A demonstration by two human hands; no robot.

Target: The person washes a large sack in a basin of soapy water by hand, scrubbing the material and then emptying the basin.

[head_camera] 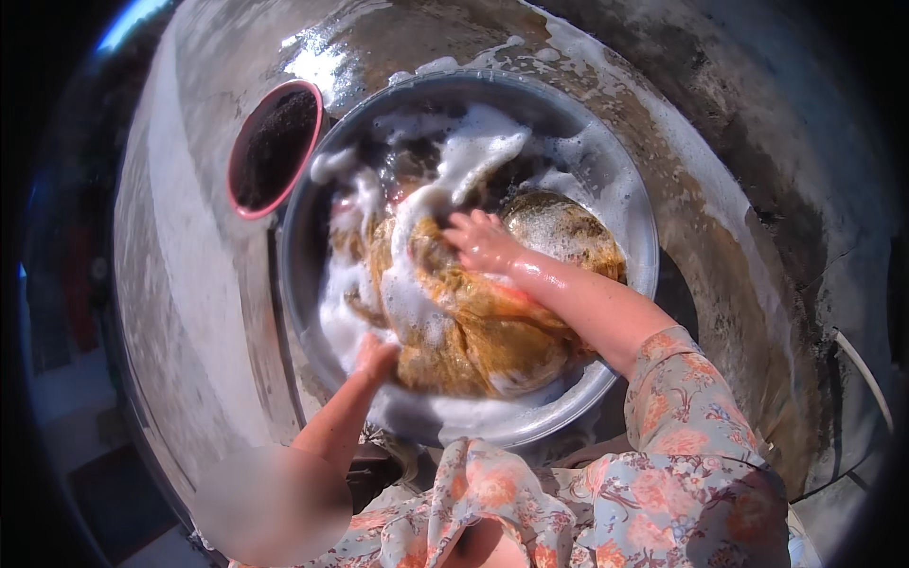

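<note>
A large round grey basin (648,241) holds soapy water with white foam and a wet yellow-brown cloth (490,326), puffed up in places. My right hand (483,241) lies over the middle of the cloth with its fingers apart; the fingertips touch the foam and fabric. My left hand (376,355) is at the cloth's lower left edge, its fingers hidden in foam and fabric, so its grip cannot be made out. Some red or pink shows in the cloth below the right wrist.
A pink-rimmed bowl (231,192) with dark contents stands left of the basin on wet concrete (206,106). Suds streak the ground (682,149) at the upper right. A pale hose or cord (868,376) curves at the far right.
</note>
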